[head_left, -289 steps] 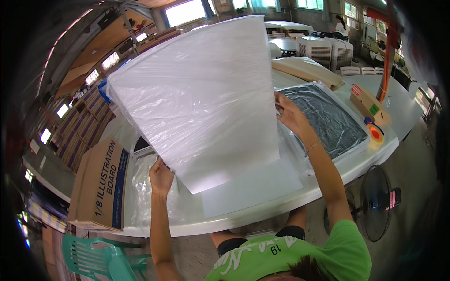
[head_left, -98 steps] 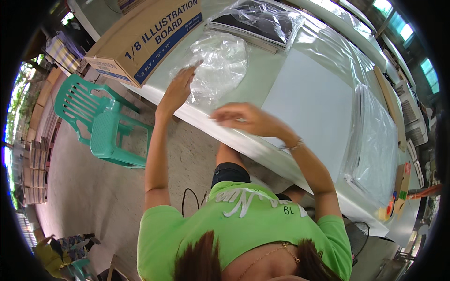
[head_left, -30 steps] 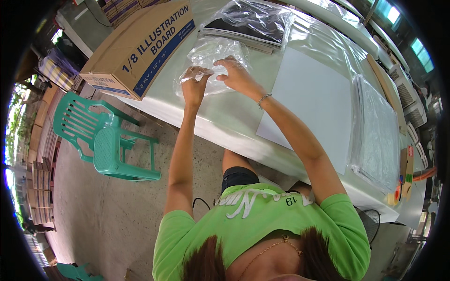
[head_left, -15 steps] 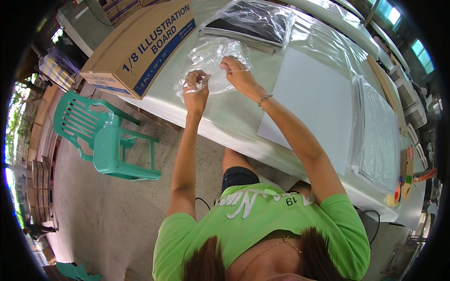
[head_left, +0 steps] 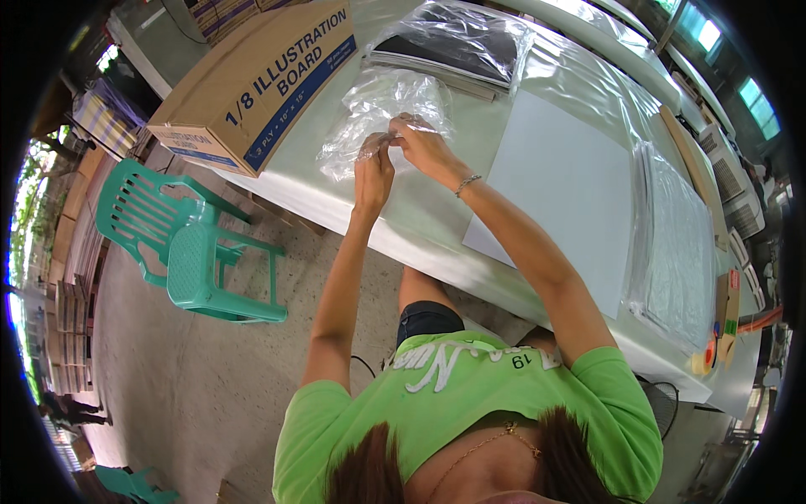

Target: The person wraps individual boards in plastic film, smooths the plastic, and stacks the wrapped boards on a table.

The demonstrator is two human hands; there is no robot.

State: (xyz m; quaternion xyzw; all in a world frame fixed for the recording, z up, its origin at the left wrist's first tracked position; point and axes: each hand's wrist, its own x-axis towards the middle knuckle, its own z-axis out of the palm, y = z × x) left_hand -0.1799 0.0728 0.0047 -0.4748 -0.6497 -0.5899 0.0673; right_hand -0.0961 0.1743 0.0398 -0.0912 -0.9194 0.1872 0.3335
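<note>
A crumpled clear plastic bag (head_left: 357, 122) lies bunched over the table in front of me, between the cardboard box and a stack of dark boards. My left hand (head_left: 374, 164) pinches its near edge, fingers bent upward. Right beside it, my right hand (head_left: 418, 141) grips the same plastic with curled fingers. The two hands meet at the fingertips, or nearly so. Exactly where each fingertip presses is hard to see through the shiny folds.
A large cardboard box (head_left: 252, 92) stands at the left table edge. Behind the bag lie dark boards (head_left: 453, 50) in plastic. To the right are a large white sheet (head_left: 554, 185), plastic-wrapped sheets (head_left: 676, 244) and tape rolls (head_left: 702, 361). A green plastic chair (head_left: 189, 244) stands at left.
My left hand has moved right and my right hand slightly left and nearer, so they now come together on the plastic bag. Before, they were apart.
</note>
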